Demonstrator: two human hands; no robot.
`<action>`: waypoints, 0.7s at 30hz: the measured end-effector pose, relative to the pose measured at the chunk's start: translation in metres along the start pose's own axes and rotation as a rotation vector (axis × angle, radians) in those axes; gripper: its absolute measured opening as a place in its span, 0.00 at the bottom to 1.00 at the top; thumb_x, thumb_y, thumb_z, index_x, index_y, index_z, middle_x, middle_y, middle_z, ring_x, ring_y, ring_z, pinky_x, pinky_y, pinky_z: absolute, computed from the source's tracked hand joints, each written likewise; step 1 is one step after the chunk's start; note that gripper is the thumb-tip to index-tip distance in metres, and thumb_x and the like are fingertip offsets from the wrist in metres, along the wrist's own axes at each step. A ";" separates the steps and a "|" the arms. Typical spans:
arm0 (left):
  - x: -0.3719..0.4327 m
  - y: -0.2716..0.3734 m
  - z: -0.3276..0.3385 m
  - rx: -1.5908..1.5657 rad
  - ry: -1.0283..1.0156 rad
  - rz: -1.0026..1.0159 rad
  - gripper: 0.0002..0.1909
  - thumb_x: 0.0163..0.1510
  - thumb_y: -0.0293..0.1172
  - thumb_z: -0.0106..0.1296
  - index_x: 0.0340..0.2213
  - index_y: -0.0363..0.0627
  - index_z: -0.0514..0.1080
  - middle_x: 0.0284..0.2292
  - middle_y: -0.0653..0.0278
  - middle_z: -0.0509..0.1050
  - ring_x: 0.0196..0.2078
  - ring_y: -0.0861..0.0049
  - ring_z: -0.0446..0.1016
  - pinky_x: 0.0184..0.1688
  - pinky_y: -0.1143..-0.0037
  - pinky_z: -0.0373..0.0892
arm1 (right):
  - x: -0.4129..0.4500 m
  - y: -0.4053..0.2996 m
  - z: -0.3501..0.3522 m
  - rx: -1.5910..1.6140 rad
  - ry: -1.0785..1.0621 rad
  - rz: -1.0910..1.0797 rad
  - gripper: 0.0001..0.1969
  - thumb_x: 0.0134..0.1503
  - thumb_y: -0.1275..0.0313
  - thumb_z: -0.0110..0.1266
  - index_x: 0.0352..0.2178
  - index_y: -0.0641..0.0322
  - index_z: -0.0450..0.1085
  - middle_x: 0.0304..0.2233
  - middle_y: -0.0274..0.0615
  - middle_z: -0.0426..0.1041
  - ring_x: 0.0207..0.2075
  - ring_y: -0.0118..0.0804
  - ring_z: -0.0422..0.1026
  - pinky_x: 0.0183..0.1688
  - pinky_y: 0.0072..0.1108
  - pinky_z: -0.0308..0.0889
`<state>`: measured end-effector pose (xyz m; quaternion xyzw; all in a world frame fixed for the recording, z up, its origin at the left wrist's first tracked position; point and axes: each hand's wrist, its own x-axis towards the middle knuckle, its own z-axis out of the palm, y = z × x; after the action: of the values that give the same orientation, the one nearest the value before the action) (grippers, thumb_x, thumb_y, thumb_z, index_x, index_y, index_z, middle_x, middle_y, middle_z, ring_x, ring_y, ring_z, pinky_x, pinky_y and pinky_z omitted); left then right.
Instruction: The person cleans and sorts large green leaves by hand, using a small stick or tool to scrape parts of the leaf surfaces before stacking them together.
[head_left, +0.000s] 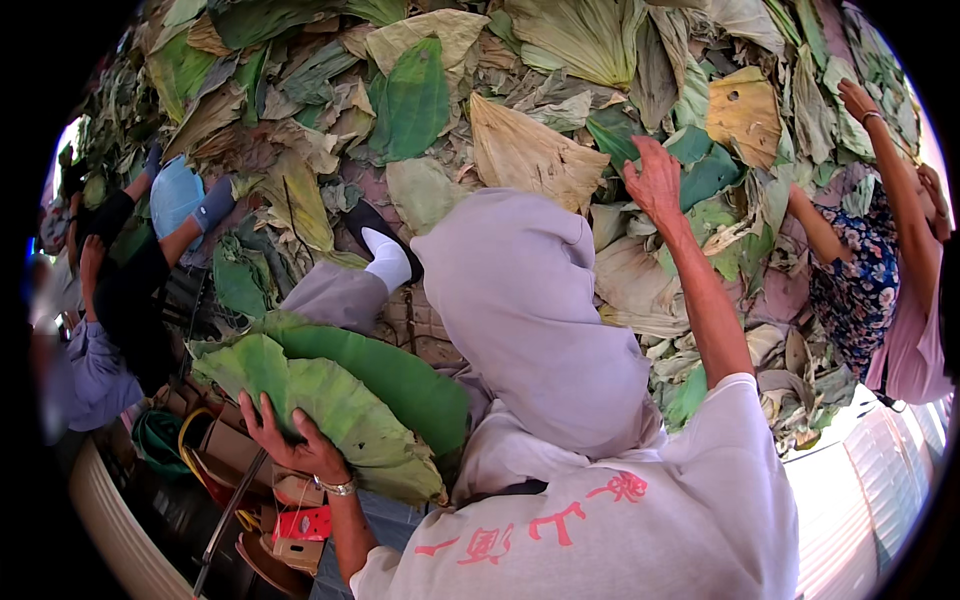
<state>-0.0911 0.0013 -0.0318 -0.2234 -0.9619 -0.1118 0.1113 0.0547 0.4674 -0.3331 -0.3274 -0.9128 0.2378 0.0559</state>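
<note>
My left hand (289, 439), with a metal watch at the wrist, holds a stack of large green lotus leaves (322, 397) at my left thigh, thumb on top of the pale upper leaf. A darker green leaf (390, 375) shows behind it. My right hand (654, 176) reaches over the leaf pile with fingers bent, beside a dark green leaf (709, 169); whether the fingertips pinch a leaf cannot be told. A dry tan leaf (532, 154) lies to the left of that hand, and a yellow-brown leaf with a hole (742, 112) farther off to its right.
Dry and green leaves (300, 150) cover the ground ahead. People sit at the left and right; one at the right wears a floral garment (855, 262). A light blue object (176, 199) is by a person at the left. Cardboard boxes (300, 551) and a metal pole (232, 517) are at lower left.
</note>
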 end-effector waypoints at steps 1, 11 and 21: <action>0.000 0.000 0.001 -0.006 0.005 0.002 0.22 0.57 0.34 0.46 0.48 0.30 0.65 0.56 0.46 0.59 0.58 0.53 0.58 0.58 0.60 0.53 | 0.003 -0.007 0.019 -0.062 0.038 0.001 0.20 0.44 0.75 0.54 0.42 0.60 0.67 0.39 0.45 0.72 0.46 0.48 0.67 0.50 0.44 0.55; -0.001 0.000 0.000 -0.015 0.006 -0.001 0.21 0.56 0.33 0.46 0.48 0.30 0.65 0.55 0.46 0.59 0.58 0.52 0.58 0.58 0.60 0.54 | -0.042 0.030 0.039 -0.223 -0.508 0.246 0.15 0.45 0.67 0.58 0.36 0.60 0.71 0.37 0.50 0.74 0.43 0.51 0.71 0.46 0.49 0.57; -0.005 -0.007 0.000 -0.025 0.019 -0.005 0.21 0.57 0.35 0.45 0.47 0.30 0.65 0.56 0.45 0.59 0.59 0.52 0.57 0.59 0.59 0.53 | -0.028 0.056 0.020 0.602 -0.412 0.671 0.48 0.37 0.52 0.67 0.54 0.72 0.57 0.50 0.52 0.66 0.49 0.46 0.67 0.54 0.28 0.58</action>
<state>-0.0901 -0.0070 -0.0343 -0.2214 -0.9598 -0.1264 0.1173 0.1032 0.4795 -0.3756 -0.5187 -0.6397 0.5557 -0.1134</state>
